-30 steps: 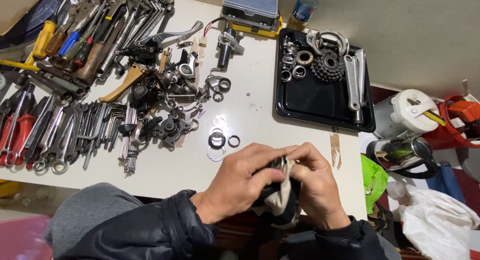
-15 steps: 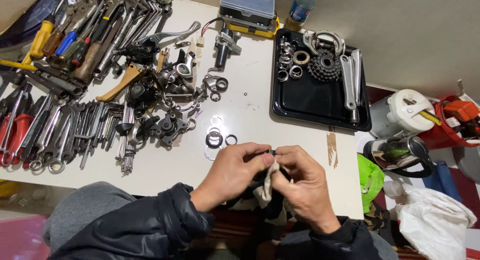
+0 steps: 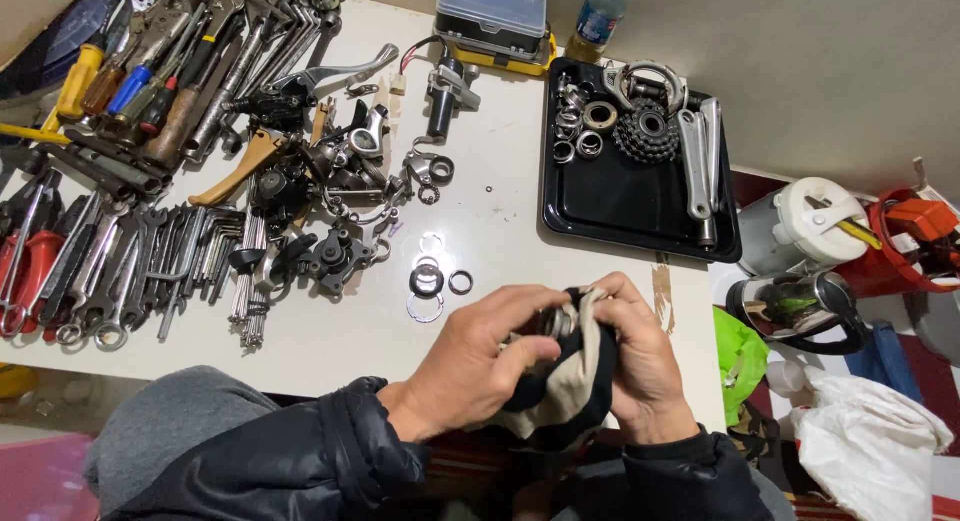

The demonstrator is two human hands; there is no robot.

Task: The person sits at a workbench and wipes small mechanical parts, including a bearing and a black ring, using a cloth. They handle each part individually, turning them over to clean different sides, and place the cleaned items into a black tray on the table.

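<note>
My left hand (image 3: 478, 353) and my right hand (image 3: 642, 359) meet over the near edge of a white table (image 3: 500, 231). Both are closed around a black and beige rag (image 3: 565, 389). A small round metal part (image 3: 556, 323) shows between my fingers, mostly wrapped in the rag. Just beyond my hands several small rings and washers (image 3: 432, 281) lie on the table.
A black tray (image 3: 620, 196) at the back right holds a cog cluster (image 3: 646, 133), rings and crank arms. Wrenches, screwdrivers, pliers and bike parts (image 3: 180, 181) cover the left half. A clear-lidded box (image 3: 492, 16) stands at the back. Kettles and bags sit right of the table.
My hands have shifted slightly on the rag, turning the wrapped metal part; they sit a little farther onto the table than a second ago.
</note>
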